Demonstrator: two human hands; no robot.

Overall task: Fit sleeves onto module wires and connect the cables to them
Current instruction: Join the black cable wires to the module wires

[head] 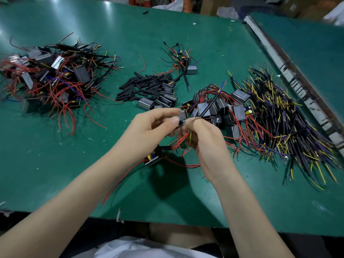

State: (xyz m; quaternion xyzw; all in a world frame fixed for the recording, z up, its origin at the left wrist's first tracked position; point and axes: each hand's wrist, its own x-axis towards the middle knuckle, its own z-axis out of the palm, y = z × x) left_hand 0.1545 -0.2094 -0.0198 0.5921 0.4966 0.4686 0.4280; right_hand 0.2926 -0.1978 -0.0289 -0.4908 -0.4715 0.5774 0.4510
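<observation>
Above the green table (55, 161) my left hand (149, 127) pinches a short black sleeve (181, 122) between thumb and fingers. My right hand (206, 138) grips a black cable (210, 107) that runs up and away to blue and yellow tips, together with thin red and yellow wires (184, 140). The two hands meet at the sleeve. Those red wires drop to a small black module (153, 158) hanging just below my hands. Loose black sleeves (141, 86) lie in a heap at mid table.
A pile of modules with cables attached (54, 75) lies at the left. More modules with red wires (219, 108) sit beyond my right hand. A large bundle of black cables (290, 127) covers the right. One wired module (186, 64) rests farther back. A metal strip (290, 71) borders the right side.
</observation>
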